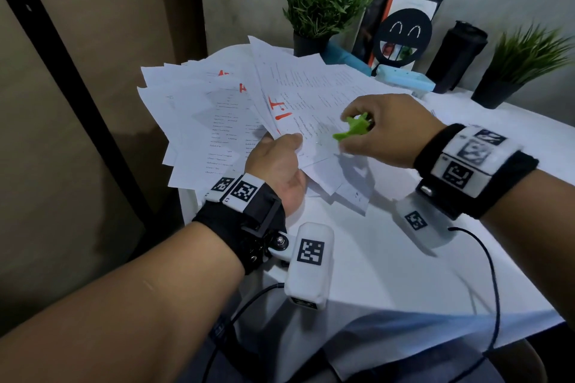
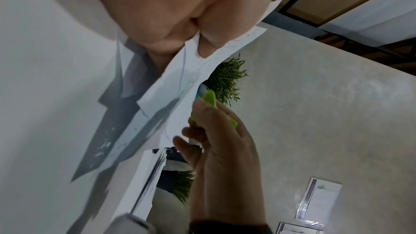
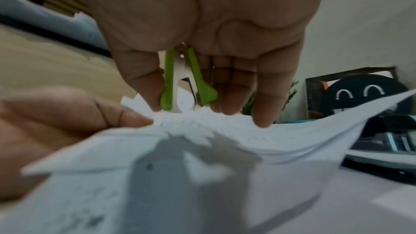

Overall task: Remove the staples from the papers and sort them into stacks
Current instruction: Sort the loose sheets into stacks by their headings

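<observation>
From the head view, a lifted bundle of papers (image 1: 311,102) was pinched at its near corner by the left hand (image 1: 280,165), thumb on top. Just right of that thumb, a green staple remover (image 1: 351,129) was held in the curled fingers of the right hand (image 1: 382,130), its tip brought down to the top sheet. Beyond the left hand, more sheets (image 1: 199,115) were fanned loosely across the white table (image 1: 389,274).

From the left wrist view, the corner of the papers (image 2: 180,81) was seen clamped between thumb and palm, with the staple remover (image 2: 210,99) just past it. The staple itself could not be made out.

From the right wrist view, the staple remover (image 3: 189,81) was seen gripped between thumb and fingers (image 3: 234,84), its metal jaws slightly parted and touching the sheets.

A torn corner was judged the main risk, if the jaws were squeezed without being seated under the staple. The unsupported bundle could also slip from the pinch and scatter among the fanned sheets.
</observation>
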The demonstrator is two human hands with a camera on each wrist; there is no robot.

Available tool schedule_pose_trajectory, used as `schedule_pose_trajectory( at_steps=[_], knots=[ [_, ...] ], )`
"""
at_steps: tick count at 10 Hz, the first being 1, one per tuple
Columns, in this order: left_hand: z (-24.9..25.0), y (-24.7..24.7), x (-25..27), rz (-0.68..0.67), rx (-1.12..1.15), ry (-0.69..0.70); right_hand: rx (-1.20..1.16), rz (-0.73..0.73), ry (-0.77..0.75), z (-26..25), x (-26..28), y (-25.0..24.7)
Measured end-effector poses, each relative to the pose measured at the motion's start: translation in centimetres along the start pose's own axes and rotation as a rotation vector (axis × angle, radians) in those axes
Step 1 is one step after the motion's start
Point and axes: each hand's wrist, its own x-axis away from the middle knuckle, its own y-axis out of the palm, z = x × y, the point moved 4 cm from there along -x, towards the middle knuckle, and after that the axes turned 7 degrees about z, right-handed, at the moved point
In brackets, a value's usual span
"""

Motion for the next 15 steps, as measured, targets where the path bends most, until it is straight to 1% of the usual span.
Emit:
schedule_pose_trajectory(
  at_steps=[1, 2, 3, 4, 5, 6, 7, 8, 9, 10, 11, 12, 13, 14, 15],
  knots=[
    [0.0, -0.1, 0.0, 0.004, -0.033, -0.008, 0.059, -0.135, 0.053, 2.5, 1.5, -1.0],
    [0.2, 0.0, 0.4, -0.003, -0.037, -0.014, 0.147, -0.308, 0.095, 4.6, 4.1, -1.0],
    [0.1, 0.1, 0.5, -0.032, -0.063, -0.035, 0.197, -0.418, 0.099, 5.1, 5.8, -0.8],
    [0.2, 0.0, 0.5, -0.015, -0.066, -0.013, 0.176, -0.274, 0.026, 3.3, 4.7, -2.0],
    [0.2, 0.0, 0.6, 0.007, -0.053, 0.007, 0.028, -0.037, -0.035, -0.4, 2.2, -2.4],
    [0.2, -0.2, 0.5, 0.046, -0.061, -0.002, 0.137, -0.069, -0.061, -3.3, 0.2, 0.1],
    [0.0, -0.2, 0.4, 0.053, -0.031, -0.001, 0.243, -0.094, -0.014, -4.1, -0.7, 2.1],
    [-0.1, -0.1, 0.4, 0.064, -0.042, -0.006, 0.262, -0.089, 0.005, -4.3, -1.0, 2.4],
    [-0.1, -0.1, 0.2, 0.072, -0.106, -0.006, 0.215, -0.096, 0.038, -4.6, -1.1, 2.2],
    [0.2, -0.1, 0.5, 0.016, -0.199, 0.005, 0.111, -0.13, 0.1, -4.8, -1.4, 2.1],
    [0.4, -0.2, 0.7, -0.024, -0.246, 0.041, 0.04, -0.196, 0.21, -5.2, -2.0, 2.0],
    [0.5, 0.1, 1.0, -0.038, -0.223, 0.045, -0.201, -0.275, 0.44, -5.3, -2.2, 2.2],
    [0.5, 0.5, 1.2, -0.05, -0.201, 0.088, -0.358, -0.33, 0.551, -5.1, -2.0, 2.2],
    [0.2, 0.3, 0.6, -0.057, -0.284, 0.134, -0.269, -0.302, 0.467, -5.0, -2.2, 2.3],
    [0.1, 0.4, 0.6, -0.066, -0.307, 0.118, -0.109, -0.251, 0.278, -5.0, -2.5, 2.0]
  ],
)
